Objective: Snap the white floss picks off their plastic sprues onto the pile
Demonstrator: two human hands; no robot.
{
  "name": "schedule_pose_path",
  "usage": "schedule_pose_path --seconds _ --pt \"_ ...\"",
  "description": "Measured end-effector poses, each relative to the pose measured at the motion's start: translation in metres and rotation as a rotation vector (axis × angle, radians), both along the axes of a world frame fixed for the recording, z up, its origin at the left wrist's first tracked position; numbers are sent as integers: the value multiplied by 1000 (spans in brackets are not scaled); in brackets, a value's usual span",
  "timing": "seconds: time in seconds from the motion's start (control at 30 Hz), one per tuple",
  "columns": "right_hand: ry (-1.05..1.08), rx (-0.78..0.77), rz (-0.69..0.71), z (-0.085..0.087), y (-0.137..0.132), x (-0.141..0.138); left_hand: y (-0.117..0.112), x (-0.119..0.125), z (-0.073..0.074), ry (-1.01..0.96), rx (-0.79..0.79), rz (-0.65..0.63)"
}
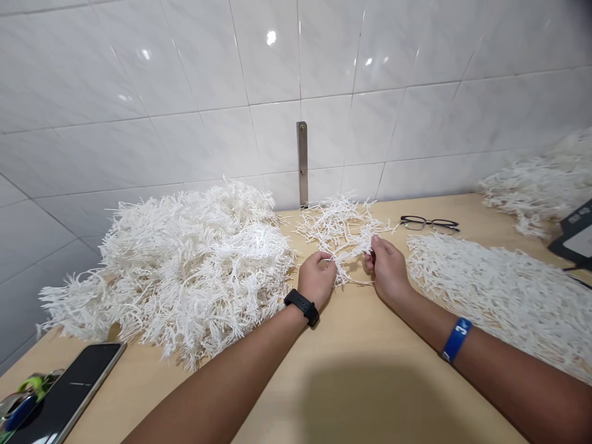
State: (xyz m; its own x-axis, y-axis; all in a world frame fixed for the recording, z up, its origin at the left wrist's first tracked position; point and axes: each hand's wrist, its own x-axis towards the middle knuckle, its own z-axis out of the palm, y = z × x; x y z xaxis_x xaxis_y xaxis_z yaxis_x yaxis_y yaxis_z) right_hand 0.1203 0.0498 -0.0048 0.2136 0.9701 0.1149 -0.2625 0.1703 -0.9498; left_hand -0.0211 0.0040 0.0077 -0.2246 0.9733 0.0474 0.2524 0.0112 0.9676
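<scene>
Both of my hands meet over the middle of the table around a small tangle of thin white strands. My left hand, with a black watch on its wrist, is closed in a pinch on strand ends at the tangle's near left side. On the other side, my right hand pinches more of the strands between thumb and fingers; a blue band is on that forearm. A few strands stretch between the two hands. What the strands are made of I cannot tell.
A large heap of white strands stands at the left. A flatter spread of strands lies at the right, with eyeglasses behind it. Another pile sits far right by a dark object. A phone and keys lie front left.
</scene>
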Motion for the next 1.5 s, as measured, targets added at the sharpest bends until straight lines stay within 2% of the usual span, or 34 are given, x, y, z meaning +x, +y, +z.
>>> schedule_pose_path --seconds 0.17,0.43,0.57,0.7,0.87,1.07,1.33,1.5 --pt "-45 -13 7 2 -3 -1 2 -2 0 -95 63 87" --pt "-138 -72 -59 3 -2 1 3 -4 4 -334 144 113" --pt "-142 -93 -74 4 -1 3 4 -6 4 -310 153 56" --pt "-70 -42 -58 4 -1 2 6 -3 -1 -261 95 -48" --pt "-117 -33 -40 6 -4 0 8 -2 -7 -200 119 23" --pt "-238 -46 -44 5 -6 0 9 -5 -5 -232 104 55" --pt "-258 -32 -41 9 -7 1 7 -3 -3 -92 96 -119" --pt "-313 -51 -58 8 -7 -1 8 -3 -1 -302 65 12"
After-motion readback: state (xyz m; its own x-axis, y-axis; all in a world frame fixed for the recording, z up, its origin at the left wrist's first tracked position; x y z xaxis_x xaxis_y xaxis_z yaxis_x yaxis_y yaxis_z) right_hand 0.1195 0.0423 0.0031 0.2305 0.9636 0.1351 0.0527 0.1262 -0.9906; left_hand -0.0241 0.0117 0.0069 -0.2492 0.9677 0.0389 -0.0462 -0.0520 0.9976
